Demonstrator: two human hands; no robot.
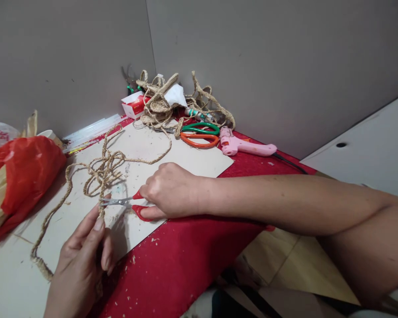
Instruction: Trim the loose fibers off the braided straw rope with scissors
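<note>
Two bare hands work over a pale, flat board (192, 159) on a table draped in deep red cloth (172, 265). The left hand (78, 265), near the board's closest edge, pinches a plaited straw-coloured rope (101, 185) between thumb and fingertips. The gripped stretch runs away from the person, its long axis nearly straight, into loose, knotted loops in the middle of the board. Rough fibres show in the braid; one strand curves down the board's left part to a thicker, bound end.

The right hand (167, 190) is curled around the red handles of small scissors (119, 202), fingers in the loops, near the board's closest edge. The slim metal blades point left, crosswise to the rope, and meet it just beyond the left fingertips.

At the table's far corner lies a heap of coiled braid (159, 104) with a red and white box (134, 105). Toward the board's right corner are shears with rounded green and orange handles (200, 134) and a smooth pink glue gun (247, 146). A crinkled red plastic bag (33, 165) sits at the left. Small fibre scraps dot the cloth.
</note>
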